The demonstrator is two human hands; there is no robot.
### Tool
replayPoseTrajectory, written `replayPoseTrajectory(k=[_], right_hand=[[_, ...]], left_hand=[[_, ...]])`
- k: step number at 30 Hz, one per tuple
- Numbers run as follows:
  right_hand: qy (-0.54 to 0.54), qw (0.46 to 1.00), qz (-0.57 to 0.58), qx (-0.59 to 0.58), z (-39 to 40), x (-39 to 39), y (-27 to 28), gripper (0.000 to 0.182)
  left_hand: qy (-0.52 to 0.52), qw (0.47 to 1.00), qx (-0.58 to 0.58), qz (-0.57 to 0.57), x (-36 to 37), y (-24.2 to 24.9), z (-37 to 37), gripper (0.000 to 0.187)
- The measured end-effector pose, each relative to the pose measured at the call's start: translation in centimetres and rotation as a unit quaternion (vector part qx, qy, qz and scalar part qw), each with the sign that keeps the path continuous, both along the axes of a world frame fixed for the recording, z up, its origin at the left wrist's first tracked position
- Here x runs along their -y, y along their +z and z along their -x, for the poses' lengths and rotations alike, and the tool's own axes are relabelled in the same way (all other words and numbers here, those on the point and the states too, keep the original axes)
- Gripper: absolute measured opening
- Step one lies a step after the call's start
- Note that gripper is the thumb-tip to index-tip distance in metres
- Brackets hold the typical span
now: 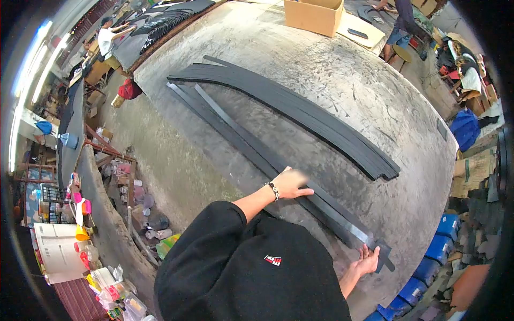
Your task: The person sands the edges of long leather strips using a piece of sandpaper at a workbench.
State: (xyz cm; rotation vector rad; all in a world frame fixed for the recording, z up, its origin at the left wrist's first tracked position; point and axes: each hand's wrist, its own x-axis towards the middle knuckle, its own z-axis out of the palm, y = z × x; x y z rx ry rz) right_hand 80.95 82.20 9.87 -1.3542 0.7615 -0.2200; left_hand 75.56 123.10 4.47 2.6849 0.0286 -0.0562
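Observation:
Long dark strips (pixel 235 131) lie diagonally across the grey table (pixel 214 171). My left hand (pixel 290 183), with a bracelet at the wrist, rests over the middle of these strips, thumb stretched out to the right. At their near right end, my right hand (pixel 367 260) has its fingers closed on the strip ends, where a short dark piece crosses them. Farther back on the table lies a wide, curved stack of dark strips (pixel 300 109), apart from both hands.
A cardboard box (pixel 315 16) and a phone (pixel 357 33) are at the table's far edge. Blue containers (pixel 439 245) line the right side. One person (pixel 107 40) works at the far left, another (pixel 401 21) at the far right. Bottles and bags (pixel 115 291) crowd the lower left.

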Motion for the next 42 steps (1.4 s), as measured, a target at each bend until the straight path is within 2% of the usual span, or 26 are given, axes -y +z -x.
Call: replayPoseTrajectory(k=[1,2,3,6,8,11,13,14,15,16,17,18,20,22,25,26,29,31,32,34,36,38,40,41,42], right_hand=[[0.002,1.0,0.021,-0.005,0.1,1.1,-0.7,0.031],[0.004,0.999,0.043,-0.009,0.3,1.9,-0.8,0.03],[0.004,0.998,0.065,-0.015,0.2,2.6,-1.0,0.03],[0.004,0.998,0.066,-0.016,-0.7,5.1,-2.3,0.029],[0.025,0.997,0.06,-0.029,-1.8,6.3,-4.3,0.032],[0.106,0.993,0.032,-0.042,-2.2,3.7,-5.4,0.035],[0.144,0.986,0.045,-0.063,-1.9,-1.0,-3.0,0.036],[0.169,0.984,0.011,-0.059,-1.8,-2.3,-2.9,0.037],[0.19,0.98,-0.02,-0.056,-1.5,-3.1,-3.3,0.038],[0.215,0.974,-0.046,-0.052,-1.3,-4.1,-4.0,0.038],[0.236,0.968,-0.073,-0.048,-1.1,-5.3,-4.5,0.039],[0.266,0.959,-0.065,-0.069,-0.9,-7.0,-3.9,0.04],[0.312,0.941,-0.074,-0.111,0.0,-9.5,-3.4,0.045],[0.373,0.908,-0.107,-0.157,0.4,-9.8,-4.4,0.05],[0.472,0.834,-0.101,-0.266,-0.6,-8.7,-2.8,0.053],[0.477,0.837,-0.041,-0.265,-1.1,-8.8,-1.9,0.046],[0.451,0.877,0.029,-0.165,-4.4,-8.3,-1.7,0.038],[0.447,0.89,0.059,-0.075,-8.5,-8.3,-2.6,0.027],[0.411,0.908,0.033,-0.067,-10.6,-8.7,-2.9,0.027],[0.392,0.918,0.019,-0.047,-15.0,-9.5,-4.3,0.034],[0.347,0.934,-0.002,-0.084,-18.5,-11.1,-5.9,0.04],[0.314,0.941,-0.037,-0.118,-20.4,-12.9,-7.2,0.05],[0.317,0.943,-0.056,-0.087,-21.4,-13.0,-10.2,0.056],[0.302,0.949,-0.049,-0.073,-21.0,-13.4,-10.1,0.056],[0.281,0.953,-0.019,-0.108,-20.7,-14.5,-8.5,0.05]], left_hand=[[0.012,1.0,-0.003,0.006,-0.2,-0.4,-0.1,0.067],[0.021,0.999,0.024,-0.026,-0.4,-0.6,-0.1,0.056],[0.035,0.998,0.032,-0.033,-0.5,-1.0,-0.4,0.052],[0.074,0.991,0.091,-0.057,-0.7,-1.6,-1.0,0.038],[0.099,0.99,0.052,-0.083,-1.0,-1.3,-1.3,0.036],[0.134,0.982,-0.008,-0.132,-2.9,-1.6,-1.3,0.032],[0.154,0.975,-0.016,-0.158,-5.9,-2.2,-0.9,0.032],[0.164,0.967,0.019,-0.193,-7.5,-2.0,-0.4,0.031],[0.178,0.965,0.018,-0.19,-9.3,-2.2,-0.2,0.029],[0.221,0.959,0.067,-0.164,-11.1,-3.8,0.1,0.027],[0.25,0.943,0.049,-0.213,-12.4,-3.6,0.2,0.026],[0.258,0.938,0.116,-0.198,-13.3,-2.5,0.6,0.024],[0.264,0.927,0.201,-0.176,-14.1,-1.9,1.2,0.025],[0.265,0.927,0.214,-0.155,-13.3,-2.1,1.4,0.036],[0.262,0.948,0.109,-0.142,-10.0,-2.6,2.2,0.061],[0.262,0.95,0.103,-0.133,-8.7,-2.9,2.3,0.062],[0.263,0.947,0.099,-0.154,-6.4,-6.3,3.3,0.063],[0.275,0.943,0.111,-0.148,-5.7,-6.3,3.2,0.061],[0.281,0.943,0.112,-0.14,-5.6,-6.0,3.0,0.061],[0.29,0.942,0.12,-0.122,-5.4,-5.8,2.9,0.061],[0.297,0.94,0.131,-0.104,-5.4,-5.7,2.7,0.061],[0.296,0.941,0.139,-0.093,-5.3,-5.9,2.7,0.06],[0.295,0.943,0.129,-0.079,-5.4,-4.2,2.8,0.059],[0.292,0.949,0.101,-0.061,-5.1,-2.3,2.8,0.058],[0.298,0.947,0.091,-0.074,-5.1,-1.9,2.8,0.058]])
